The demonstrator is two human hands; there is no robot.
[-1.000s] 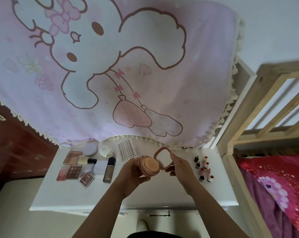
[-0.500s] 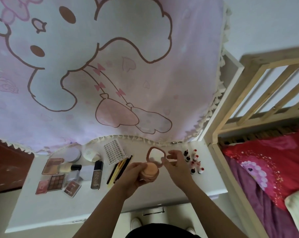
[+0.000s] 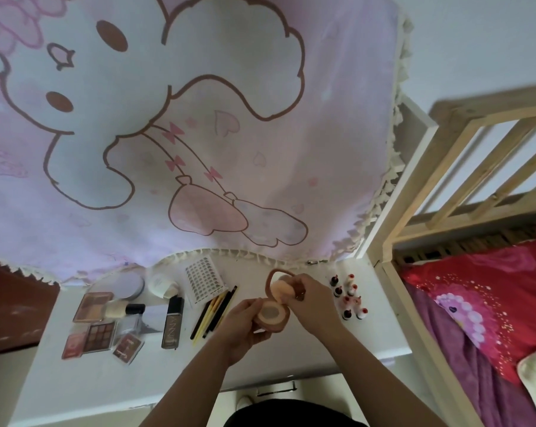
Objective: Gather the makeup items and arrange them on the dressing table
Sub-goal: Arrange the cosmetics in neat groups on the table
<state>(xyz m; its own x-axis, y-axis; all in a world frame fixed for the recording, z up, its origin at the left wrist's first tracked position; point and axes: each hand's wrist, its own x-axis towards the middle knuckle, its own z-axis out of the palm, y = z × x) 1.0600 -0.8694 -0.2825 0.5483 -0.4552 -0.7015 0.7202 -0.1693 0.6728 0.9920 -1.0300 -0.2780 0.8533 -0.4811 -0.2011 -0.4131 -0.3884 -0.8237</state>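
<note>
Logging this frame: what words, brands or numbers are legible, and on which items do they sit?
"ANN": lengthwise on the dark rectangular bottle; any further letters are blurred.
Script print on the small red case: too blurred to read.
Print along the edge of the sticker sheet: too small to read.
Nothing else is legible.

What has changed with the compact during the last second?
The right hand took hold of the puff and lifted it off the compact toward the open lid, baring the powder pan. The left hand still holds the compact; the bottles and pencils on the dressing table lie as before.
</note>
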